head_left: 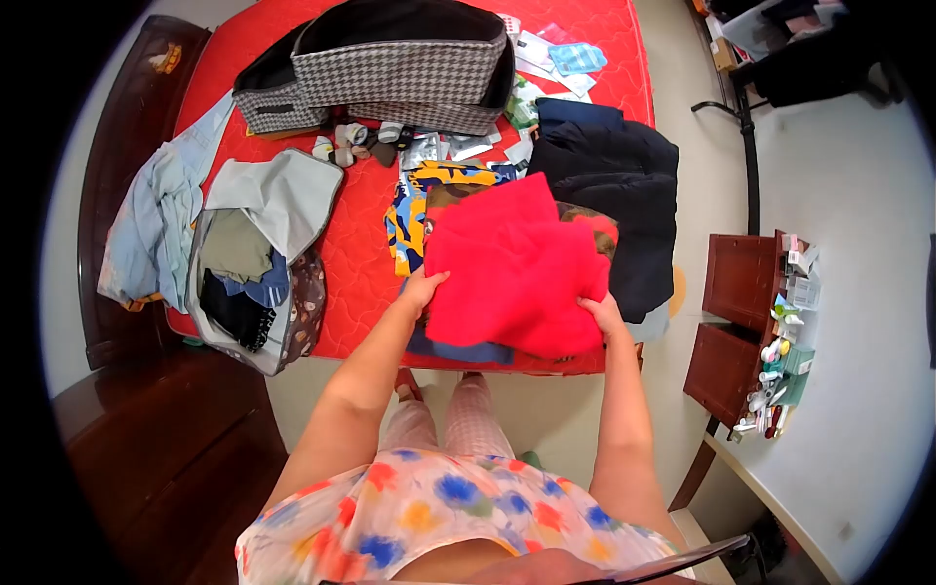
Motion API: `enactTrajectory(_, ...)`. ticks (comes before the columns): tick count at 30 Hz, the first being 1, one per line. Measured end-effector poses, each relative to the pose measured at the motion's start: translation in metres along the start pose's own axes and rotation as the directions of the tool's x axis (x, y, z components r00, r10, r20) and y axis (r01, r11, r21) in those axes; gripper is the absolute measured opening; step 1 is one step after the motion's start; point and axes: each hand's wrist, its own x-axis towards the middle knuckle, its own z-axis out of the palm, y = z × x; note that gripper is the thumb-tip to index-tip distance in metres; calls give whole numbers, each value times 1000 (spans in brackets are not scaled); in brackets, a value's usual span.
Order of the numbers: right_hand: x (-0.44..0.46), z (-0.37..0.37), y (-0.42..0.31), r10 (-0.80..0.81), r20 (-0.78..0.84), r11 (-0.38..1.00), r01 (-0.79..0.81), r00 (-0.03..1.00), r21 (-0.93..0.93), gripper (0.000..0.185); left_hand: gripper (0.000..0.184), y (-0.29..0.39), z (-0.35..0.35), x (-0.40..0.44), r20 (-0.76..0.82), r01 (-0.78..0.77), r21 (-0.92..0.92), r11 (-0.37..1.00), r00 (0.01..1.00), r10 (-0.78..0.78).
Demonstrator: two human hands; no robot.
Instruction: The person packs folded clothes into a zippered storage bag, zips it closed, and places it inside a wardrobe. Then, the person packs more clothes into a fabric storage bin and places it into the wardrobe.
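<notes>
- First, at the far left, a dark wooden headboard (105,283) borders the red mattress (356,258)
- Pale blue clothes (161,210) lie rumpled beside it, reaching over the mattress edge
- Next comes an open storage bag (309,297), its pale flap (278,190) folded back; inside are a grey-green garment (237,246), a blue one (268,285) and a black one (227,314)
- Rolled socks (359,146) sit just in front of the houndstooth boxes (400,73) at the far side
- A yellow-and-blue patterned cloth (405,229) shows from under the red cloth's left side
- The left hand (422,291) grips the red cloth (517,278) at its left edge, thumb on top
- That red cloth is between both hands, over a camouflage cloth (597,226), partly covering it
- The right hand (602,314) pinches the cloth's right edge, thumb likewise on top
- A black garment (639,214) lies right of the red cloth
- Small bottles and boxes (780,375) crowd beside brown cabinet doors (738,278), well apart from the hands
</notes>
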Motion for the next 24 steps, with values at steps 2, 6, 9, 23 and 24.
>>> enactTrajectory(2, 0, 7, 7, -99, -32, 982, 92, 995, -164, 51, 40, -7, 0, -6, -9, -47, -9, 999, 999, 47)
enactTrajectory(6, -23, 33, -15, -249, -43, 873, 204, 968, -443, 44, 37, -28, -7, -31, -45, -128, -82, 988, 991, 124)
enactTrajectory(9, -45, 67, -21, -331, 36, 811, 304, 943, -499, 43, 36, -42, -40, -73, -100, -140, -223, 965, 988, 120)
enactTrajectory(23, -111, 280, -30, -327, 461, 605, 558, 825, -569, 43, 37, -149, -225, -196, -357, -327, -553, 766, 924, 137)
enactTrajectory(24, -106, 302, -23, -330, 501, 589, 589, 800, -553, 43, 37, -157, -245, -203, -394, -364, -560, 744, 907, 148)
